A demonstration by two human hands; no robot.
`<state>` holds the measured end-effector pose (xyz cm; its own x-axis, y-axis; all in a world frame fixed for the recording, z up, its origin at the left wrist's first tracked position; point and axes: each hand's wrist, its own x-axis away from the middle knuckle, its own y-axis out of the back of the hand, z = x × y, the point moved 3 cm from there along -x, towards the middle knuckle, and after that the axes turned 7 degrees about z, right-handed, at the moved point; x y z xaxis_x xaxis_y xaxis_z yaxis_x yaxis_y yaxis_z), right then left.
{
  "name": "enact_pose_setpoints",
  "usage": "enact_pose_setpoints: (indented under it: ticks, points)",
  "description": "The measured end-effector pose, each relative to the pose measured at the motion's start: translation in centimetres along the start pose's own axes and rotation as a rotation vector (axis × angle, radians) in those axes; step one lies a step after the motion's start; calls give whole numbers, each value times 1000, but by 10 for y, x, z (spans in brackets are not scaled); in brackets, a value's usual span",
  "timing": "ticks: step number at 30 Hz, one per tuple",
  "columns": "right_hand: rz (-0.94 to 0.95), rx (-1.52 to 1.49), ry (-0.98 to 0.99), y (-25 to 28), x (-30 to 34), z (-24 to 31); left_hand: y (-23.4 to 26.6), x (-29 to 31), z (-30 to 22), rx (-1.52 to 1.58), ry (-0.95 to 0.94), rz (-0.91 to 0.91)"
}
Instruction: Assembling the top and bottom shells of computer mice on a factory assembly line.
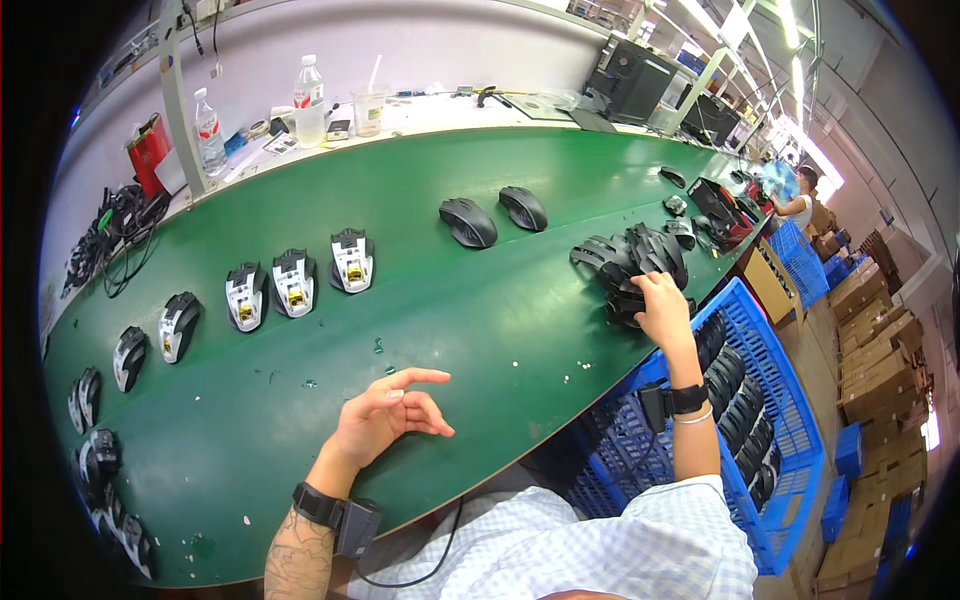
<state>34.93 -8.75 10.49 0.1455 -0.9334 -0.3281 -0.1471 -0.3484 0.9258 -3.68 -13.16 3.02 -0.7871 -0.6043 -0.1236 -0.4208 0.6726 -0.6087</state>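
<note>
My left hand [392, 415] hovers over the green bench [470, 350], empty, its fingers apart and slightly curled. At the right, my right hand [664, 308] reaches into a heap of black mouse shells [655, 248], its fingers closed on a shell [624, 302] at the near side of the heap; the grip is partly hidden. Two black computer mice [468, 222] sit side by side farther back. To the left stands a row of opened mice [294, 283] with white inner frames, some showing yellow parts. More mouse parts [98, 458] curve along the left edge.
A blue crate [790, 420] filled with rows of black mouse shells stands by my right arm. Bottles [309, 100], a cup [369, 110] and cables [115, 235] line the back. Another person [800, 205] is far right, past a cardboard box [770, 280] and stacked cartons [870, 380].
</note>
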Motion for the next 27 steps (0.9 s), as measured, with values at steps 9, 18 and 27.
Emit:
enact_pose_setpoints:
  ticks: [9,18,27]
  points:
    - [18,-25,-36,-18,6,-18,-2,-1,2,-5,-4,2]
    - [-12,-65,-15,-16,3,-13,0,0,2,-35,4,-18]
    - [-404,-305,15,28,-10,48,-4,-1,0,-36,2,-39]
